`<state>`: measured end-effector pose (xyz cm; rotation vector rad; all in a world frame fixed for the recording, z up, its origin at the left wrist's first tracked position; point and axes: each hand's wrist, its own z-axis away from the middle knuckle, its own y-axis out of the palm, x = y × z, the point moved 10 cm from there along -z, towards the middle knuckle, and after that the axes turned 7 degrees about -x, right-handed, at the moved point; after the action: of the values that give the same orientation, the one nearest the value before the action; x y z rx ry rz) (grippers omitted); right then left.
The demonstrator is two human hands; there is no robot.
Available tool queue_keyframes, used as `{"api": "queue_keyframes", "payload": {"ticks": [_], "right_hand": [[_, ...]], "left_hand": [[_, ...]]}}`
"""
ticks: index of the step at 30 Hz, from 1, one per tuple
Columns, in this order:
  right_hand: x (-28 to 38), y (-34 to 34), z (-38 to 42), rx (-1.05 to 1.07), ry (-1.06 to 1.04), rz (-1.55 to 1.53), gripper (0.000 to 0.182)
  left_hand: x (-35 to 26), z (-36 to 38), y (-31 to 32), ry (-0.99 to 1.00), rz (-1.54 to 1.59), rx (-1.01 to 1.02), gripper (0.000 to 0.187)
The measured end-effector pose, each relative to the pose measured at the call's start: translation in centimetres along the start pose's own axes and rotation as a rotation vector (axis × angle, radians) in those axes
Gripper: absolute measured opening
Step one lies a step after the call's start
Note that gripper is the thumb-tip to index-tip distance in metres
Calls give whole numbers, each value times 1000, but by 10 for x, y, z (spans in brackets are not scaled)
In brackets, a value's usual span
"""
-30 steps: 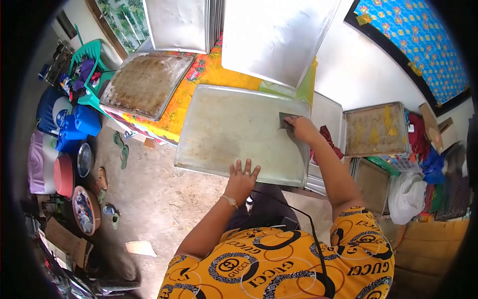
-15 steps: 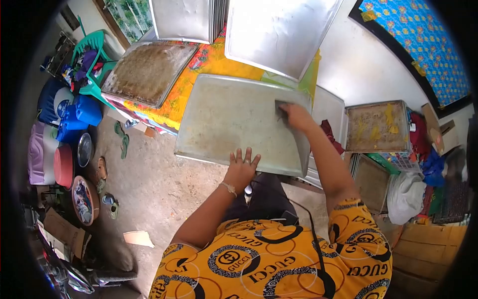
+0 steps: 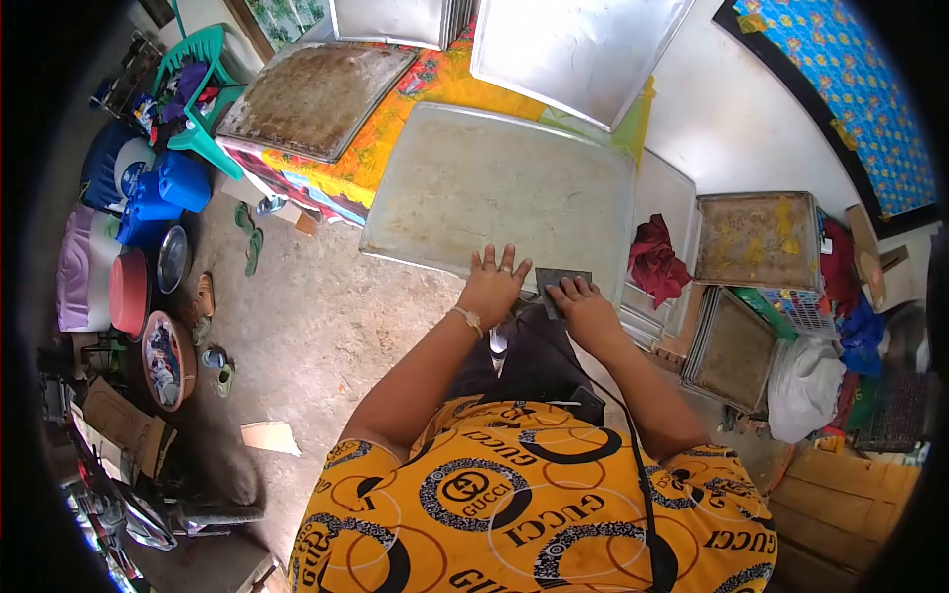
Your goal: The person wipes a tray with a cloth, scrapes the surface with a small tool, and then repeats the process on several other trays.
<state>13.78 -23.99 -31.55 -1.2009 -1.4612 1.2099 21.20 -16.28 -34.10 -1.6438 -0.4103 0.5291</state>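
A large, flat metal tray (image 3: 494, 193) lies before me, its far part over a table with a yellow flowered cloth (image 3: 435, 84). My left hand (image 3: 492, 287) rests on the tray's near edge, fingers spread, holding nothing. Just right of it, my right hand (image 3: 583, 308) presses a thin dark square sheet (image 3: 563, 281) at the same edge, its fingers on top of the sheet. The tray's surface looks dull grey with faint brown stains.
A browned tray (image 3: 316, 99) lies on the table's left part. Shiny trays (image 3: 578, 54) stand at the back. Right are a dark red cloth (image 3: 658, 261) and a stained tray (image 3: 756, 240) on a basket. Left are a green chair (image 3: 203, 138) and basins (image 3: 129, 292).
My right hand has moved with the dark sheet from the tray's far right area to its near edge, beside my left hand. My left hand stays on the near edge. The view has shifted slightly.
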Motion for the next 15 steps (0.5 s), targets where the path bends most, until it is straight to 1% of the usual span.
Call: {"api": "queue_keyframes", "payload": {"ticks": [3, 5, 7, 9, 10, 12, 13, 14, 15], "right_hand": [[-15, 2, -16, 108, 65, -117, 43], [-49, 0, -50, 13, 101, -46, 43], [-95, 5, -91, 91, 176, -29, 41], [-127, 12, -117, 84, 178, -53, 39], [-132, 12, -128, 74, 176, -68, 37], [-105, 12, -106, 148, 227, -35, 38], [-82, 11, -83, 68, 138, 17, 39], [-58, 8, -61, 109, 119, -6, 40], [-42, 14, -38, 70, 77, 33, 42]], "left_hand": [[-1, -1, -7, 14, -19, 29, 54], [-2, 0, -9, 18, -7, 42, 56], [-1, 0, -11, 0, 23, 23, 55], [-4, 2, -12, 0, 11, 6, 54], [-2, 1, -6, -2, 9, -4, 54], [3, -1, -4, -8, 3, -5, 50], [2, -1, -4, -13, 4, 0, 48], [2, -1, -3, -16, 8, 6, 45], [3, -1, -4, -23, 12, 2, 45]]}}
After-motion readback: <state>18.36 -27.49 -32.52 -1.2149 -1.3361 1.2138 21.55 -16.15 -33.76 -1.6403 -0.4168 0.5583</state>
